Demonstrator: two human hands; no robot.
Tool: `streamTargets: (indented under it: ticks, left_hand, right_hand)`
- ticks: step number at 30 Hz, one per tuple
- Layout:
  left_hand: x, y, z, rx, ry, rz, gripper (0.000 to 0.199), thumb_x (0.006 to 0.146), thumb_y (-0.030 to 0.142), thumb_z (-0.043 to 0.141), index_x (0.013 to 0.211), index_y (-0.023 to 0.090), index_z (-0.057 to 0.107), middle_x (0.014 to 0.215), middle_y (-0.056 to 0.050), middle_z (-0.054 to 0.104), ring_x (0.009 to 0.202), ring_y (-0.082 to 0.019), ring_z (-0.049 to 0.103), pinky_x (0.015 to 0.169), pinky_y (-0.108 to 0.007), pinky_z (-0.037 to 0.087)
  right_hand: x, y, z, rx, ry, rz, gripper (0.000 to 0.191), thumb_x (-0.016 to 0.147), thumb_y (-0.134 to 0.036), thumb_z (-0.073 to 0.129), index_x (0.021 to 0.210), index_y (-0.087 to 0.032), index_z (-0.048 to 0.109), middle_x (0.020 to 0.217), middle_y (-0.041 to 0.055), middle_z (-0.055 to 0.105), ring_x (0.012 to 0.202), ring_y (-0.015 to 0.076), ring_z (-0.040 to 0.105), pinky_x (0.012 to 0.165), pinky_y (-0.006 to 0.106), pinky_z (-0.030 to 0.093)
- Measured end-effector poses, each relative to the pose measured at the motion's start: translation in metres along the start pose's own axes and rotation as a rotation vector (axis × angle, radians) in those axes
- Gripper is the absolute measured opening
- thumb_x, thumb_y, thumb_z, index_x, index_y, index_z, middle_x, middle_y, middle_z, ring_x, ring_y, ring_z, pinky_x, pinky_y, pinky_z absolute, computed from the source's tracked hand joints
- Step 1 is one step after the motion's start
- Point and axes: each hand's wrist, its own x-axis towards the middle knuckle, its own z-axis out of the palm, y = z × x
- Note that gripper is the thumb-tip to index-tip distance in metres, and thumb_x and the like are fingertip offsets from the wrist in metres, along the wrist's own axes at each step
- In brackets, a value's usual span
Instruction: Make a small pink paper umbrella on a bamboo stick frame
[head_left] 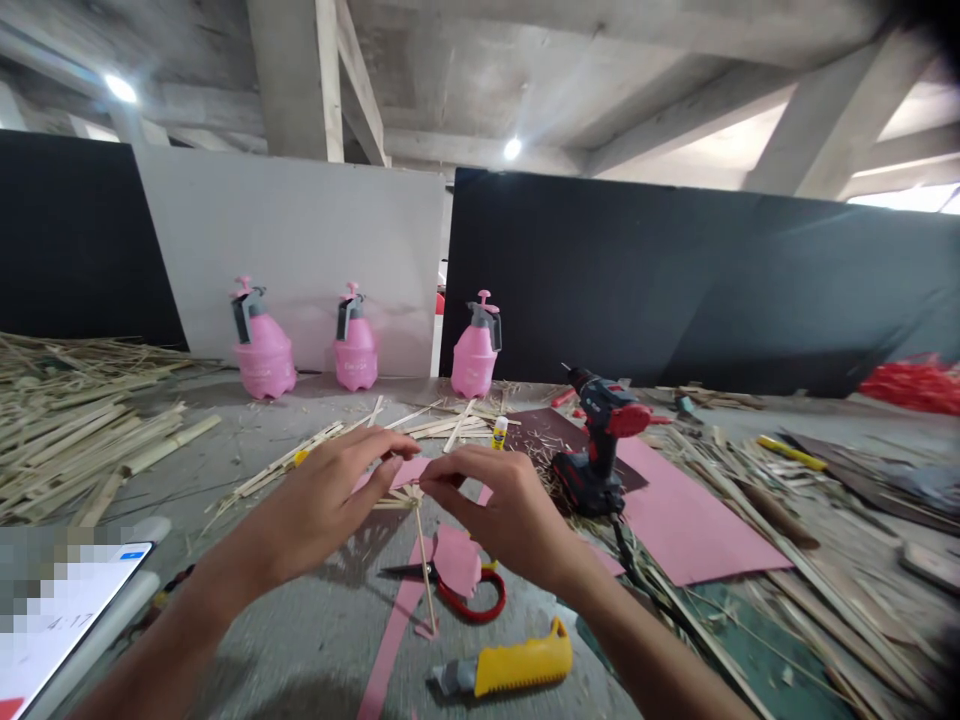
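Observation:
A small frame of thin bamboo strips (411,496) fans out between my hands, with a piece of pink paper (409,472) over it. My right hand (499,495) pinches the right edge of this work, thumb against fingertips; the exact point of grip is hidden. From the left, my left hand (330,490) reaches over the paper, fingers curved and thumb apart from them. One thin stick (425,570) runs down from the frame across red-handled scissors (472,600). Pink paper scraps (457,560) lie by the scissors. Nearer me rests a yellow-handled saw or cutter (521,665).
A cordless drill (596,440) stands right, beside a pink sheet (690,520). A glue stick (499,433) is upright behind my right hand. Pink spray bottles (262,350) line the back. Bamboo strips (112,440) pile up left; a phone (82,620) sits near left.

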Motion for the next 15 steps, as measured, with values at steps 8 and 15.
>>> streamTargets:
  ticks: [8,15]
  left_hand:
    - [0.0044,0.0012,-0.0030,-0.267,-0.261,-0.062,0.042,0.106,0.042,0.037,0.085,0.020,0.066,0.081,0.000,0.071,0.076,-0.015,0.064,0.066,-0.025,0.050]
    - [0.0080,-0.0019,-0.0034,-0.321,-0.256,-0.082,0.032,0.102,0.041,0.050,0.091,0.023,0.074,0.089,0.001,0.077,0.082,-0.015,0.071,0.071,-0.024,0.053]
  right_hand:
    - [-0.0055,0.0070,0.0019,-0.274,0.062,-0.387,0.010,0.098,-0.014,0.063,0.101,-0.015,0.073,0.090,0.0059,0.071,0.080,0.0153,0.061,0.072,0.029,0.052]
    - [-0.0056,0.0069,-0.0068,-0.332,0.004,-0.404,0.015,0.101,-0.011,0.056,0.106,-0.014,0.070,0.095,0.0079,0.072,0.084,0.0170,0.062,0.075,0.031,0.054]
